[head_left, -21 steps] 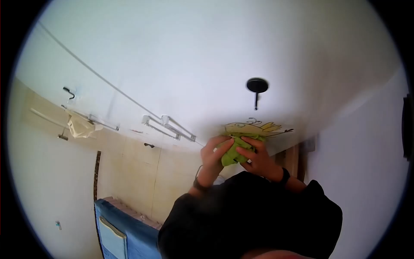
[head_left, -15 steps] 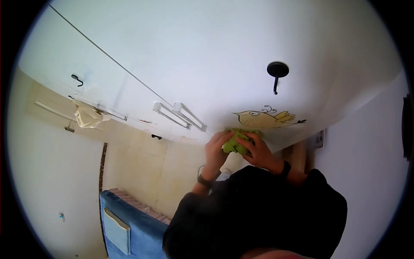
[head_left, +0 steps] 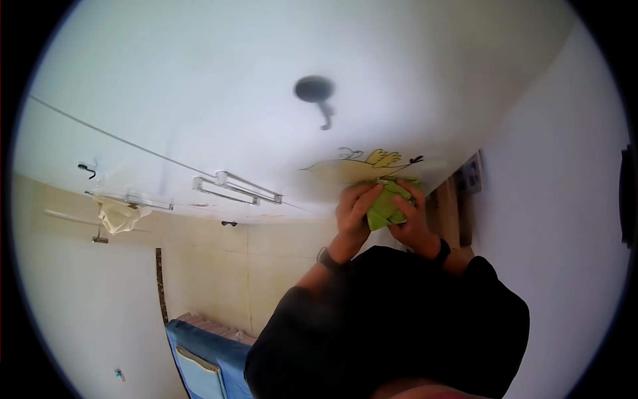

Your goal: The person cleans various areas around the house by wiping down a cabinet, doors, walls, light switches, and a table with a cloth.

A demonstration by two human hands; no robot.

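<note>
Left hand and right hand clamped on green cloth, at lower edge of bird drawing. Cloth between them; long axis unclear.

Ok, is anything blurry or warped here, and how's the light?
In the head view, the black hook is smeared, the bird drawing looks soft, the wide lens curves the scene inside dark corners, and shade falls around the green cloth.

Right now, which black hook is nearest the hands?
The large round-based black hook above the yellow bird drawing; the small black hook is at the view's far left.
</note>
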